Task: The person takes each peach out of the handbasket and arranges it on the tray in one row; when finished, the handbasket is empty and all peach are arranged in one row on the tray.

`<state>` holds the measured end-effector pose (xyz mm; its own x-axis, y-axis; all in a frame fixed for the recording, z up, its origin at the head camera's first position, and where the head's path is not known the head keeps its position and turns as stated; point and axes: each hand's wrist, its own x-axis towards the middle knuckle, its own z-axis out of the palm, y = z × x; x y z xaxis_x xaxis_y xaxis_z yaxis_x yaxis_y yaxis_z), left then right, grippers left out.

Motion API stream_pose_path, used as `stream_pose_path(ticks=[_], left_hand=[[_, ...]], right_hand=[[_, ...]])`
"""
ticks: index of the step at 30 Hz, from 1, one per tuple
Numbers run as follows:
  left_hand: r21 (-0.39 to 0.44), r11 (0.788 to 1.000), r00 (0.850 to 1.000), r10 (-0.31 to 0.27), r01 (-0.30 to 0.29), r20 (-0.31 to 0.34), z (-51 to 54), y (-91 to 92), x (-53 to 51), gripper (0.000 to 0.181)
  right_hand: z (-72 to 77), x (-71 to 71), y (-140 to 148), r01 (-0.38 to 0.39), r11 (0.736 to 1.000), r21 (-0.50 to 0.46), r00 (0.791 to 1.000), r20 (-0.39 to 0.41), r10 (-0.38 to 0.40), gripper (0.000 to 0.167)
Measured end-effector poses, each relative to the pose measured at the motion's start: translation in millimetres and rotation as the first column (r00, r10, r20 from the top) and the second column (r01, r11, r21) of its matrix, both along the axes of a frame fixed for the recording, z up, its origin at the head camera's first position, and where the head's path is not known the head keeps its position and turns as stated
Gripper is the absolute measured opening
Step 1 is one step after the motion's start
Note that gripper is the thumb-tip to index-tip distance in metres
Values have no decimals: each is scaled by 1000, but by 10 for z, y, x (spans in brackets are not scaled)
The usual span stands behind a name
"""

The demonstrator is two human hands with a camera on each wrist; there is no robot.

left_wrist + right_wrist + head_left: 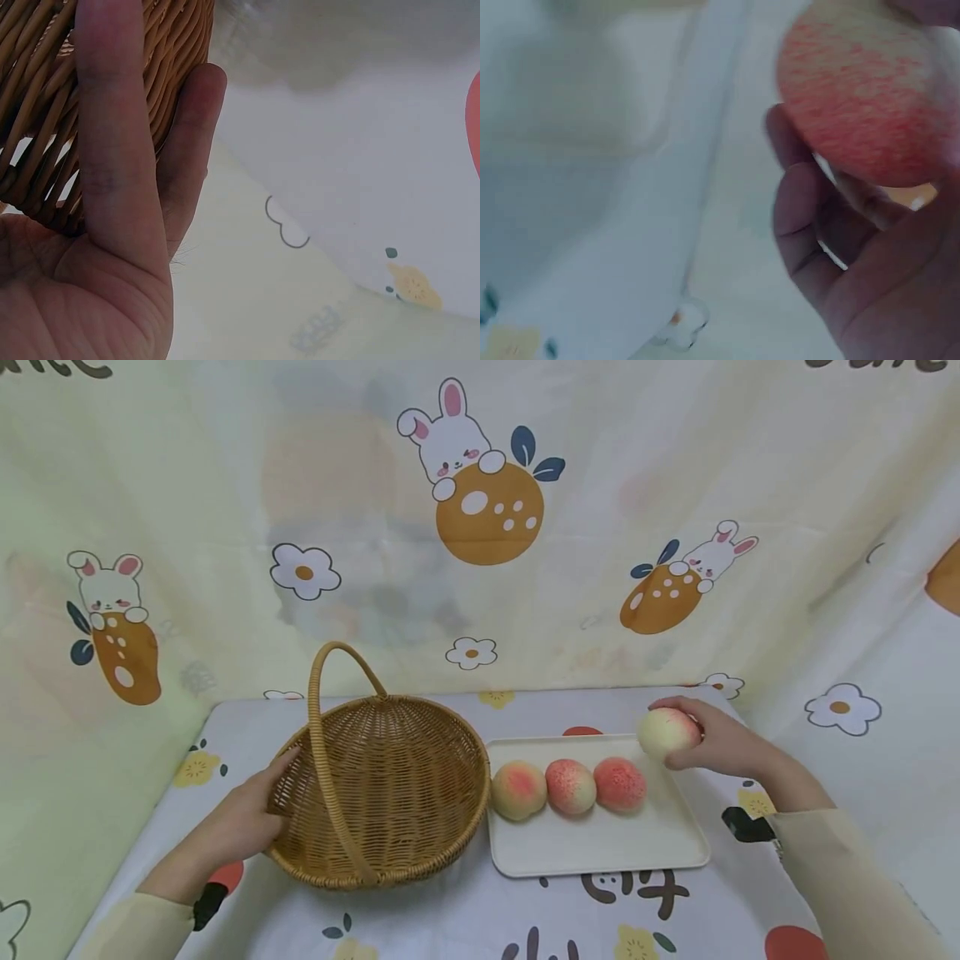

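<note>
A brown wicker basket (405, 777) with a tall arched handle stands on the left of the table. My left hand (240, 818) holds its left rim; in the left wrist view, long fingers (120, 142) lie along the woven wall. Above the far right corner of a white tray (600, 847), my right hand (720, 739) grips a pale peach (666, 732) between thumb and fingers. The right wrist view shows the red-speckled side of this peach (862, 97). On the tray, three peaches sit in a row: a yellowish one (518, 790), a speckled one (572, 787) and a redder one (620, 784).
The tray stands close against the basket's right side. A white cloth (450, 918) printed with flowers and lettering covers the table. Behind it hangs a pale curtain (360, 610) with rabbit prints, which continues along both sides.
</note>
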<state>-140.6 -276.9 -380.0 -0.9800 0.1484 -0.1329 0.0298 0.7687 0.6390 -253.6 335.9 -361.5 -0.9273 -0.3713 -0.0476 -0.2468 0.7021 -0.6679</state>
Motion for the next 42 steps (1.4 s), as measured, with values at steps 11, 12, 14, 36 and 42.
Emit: stream_pose_path(ticks=[11, 12, 14, 36, 42], left_hand=[[-3, 1000, 1000, 1, -1, 0, 2, 4, -16, 99], [1, 1000, 1000, 2, -2, 3, 2, 8, -16, 99], [5, 1000, 1000, 3, -3, 9, 2, 16, -15, 99], [3, 1000, 1000, 12, -13, 26, 16, 29, 1, 97], [15, 1000, 999, 12, -13, 35, 25, 29, 4, 98]], right_hand=[[-491, 52, 168, -32, 978, 206, 992, 123, 6, 77], [-493, 58, 156, -27, 977, 211, 992, 130, -1, 77], [-473, 74, 142, -17, 974, 225, 987, 160, -20, 80], [-404, 129, 167, 38, 971, 236, 981, 174, -81, 82], [-442, 152, 143, 40, 967, 250, 981, 176, -86, 84]])
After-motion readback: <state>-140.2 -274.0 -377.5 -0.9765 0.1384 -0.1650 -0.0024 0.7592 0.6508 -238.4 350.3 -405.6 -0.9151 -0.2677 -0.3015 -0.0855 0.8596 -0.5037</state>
